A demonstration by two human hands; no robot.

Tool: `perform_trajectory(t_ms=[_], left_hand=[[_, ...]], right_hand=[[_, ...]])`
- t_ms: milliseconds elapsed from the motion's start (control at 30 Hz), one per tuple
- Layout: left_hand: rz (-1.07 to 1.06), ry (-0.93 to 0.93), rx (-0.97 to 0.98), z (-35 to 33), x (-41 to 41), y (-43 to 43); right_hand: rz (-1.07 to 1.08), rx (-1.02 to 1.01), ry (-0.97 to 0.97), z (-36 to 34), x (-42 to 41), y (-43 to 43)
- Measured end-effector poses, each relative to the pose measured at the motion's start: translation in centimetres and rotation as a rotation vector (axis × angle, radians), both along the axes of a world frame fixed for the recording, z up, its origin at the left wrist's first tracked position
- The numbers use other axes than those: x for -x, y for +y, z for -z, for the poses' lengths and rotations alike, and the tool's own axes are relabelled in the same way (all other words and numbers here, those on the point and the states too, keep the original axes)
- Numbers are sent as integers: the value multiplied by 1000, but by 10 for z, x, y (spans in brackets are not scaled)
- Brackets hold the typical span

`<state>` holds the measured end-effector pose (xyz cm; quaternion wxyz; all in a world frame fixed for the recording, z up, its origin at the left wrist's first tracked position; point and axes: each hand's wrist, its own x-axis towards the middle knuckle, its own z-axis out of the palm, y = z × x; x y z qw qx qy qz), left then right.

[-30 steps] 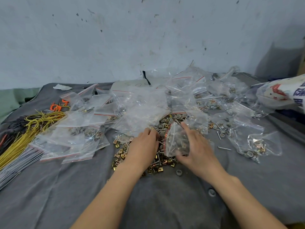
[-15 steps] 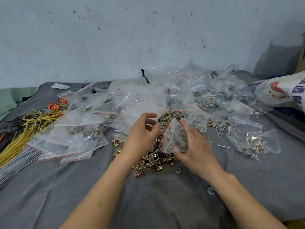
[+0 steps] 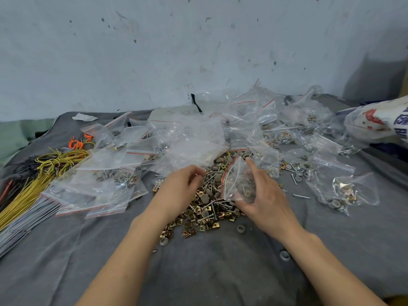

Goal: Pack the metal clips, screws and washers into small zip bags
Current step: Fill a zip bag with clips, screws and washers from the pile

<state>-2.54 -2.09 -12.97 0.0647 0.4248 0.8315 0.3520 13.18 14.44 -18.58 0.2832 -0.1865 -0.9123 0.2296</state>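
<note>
Left hand [image 3: 179, 188] lifted off brass clips [image 3: 199, 217], fingers curled, any load unclear. Right hand [image 3: 267, 196] grips clear red-edged zip bag [image 3: 235, 180], mouth leftward.

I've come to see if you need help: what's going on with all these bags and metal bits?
A person is bagging small hardware on a grey cloth. The right hand holds a small zip bag with its mouth open toward the left hand, which hovers by it with curled fingers; whether it holds parts is hidden. Below lies the loose pile of clips, screws and washers, with filled bags all around.
</note>
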Motion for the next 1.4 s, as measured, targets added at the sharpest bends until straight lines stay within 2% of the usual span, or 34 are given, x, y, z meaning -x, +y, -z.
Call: perform_trajectory(t_ms=[167,400,533,667,733,900,1033,1133,1300,1400], left_hand=[[145,223,404,3,-2,-8],[137,410,433,12,-10,-6],[119,413,342,12,-8,-5],[5,185,-52,-3,-8,1],[-16,103,-176,-11,-14,8],[175,-64,-163,-20,-32,27],[101,-112,-250,-23,-21,18],[-3,11,-108,-18,-6,3],[69,288,323,5,-6,-4],[85,395,403,11,-9,-3]], right_hand=[[3,-10,26,-3,-1,-3],[-7,-6,2,-7,-3,-6],[-1,-13,4,-6,-3,-6],[-8,-15,7,-4,-2,-5],[-9,-21,3,-3,-1,-5],[-14,-43,7,-4,-1,-6],[-15,-40,13,-4,-3,-4],[-17,-23,8,-3,-2,-3],[-14,-44,20,-3,0,-3],[-2,-54,37,-2,2,-3]])
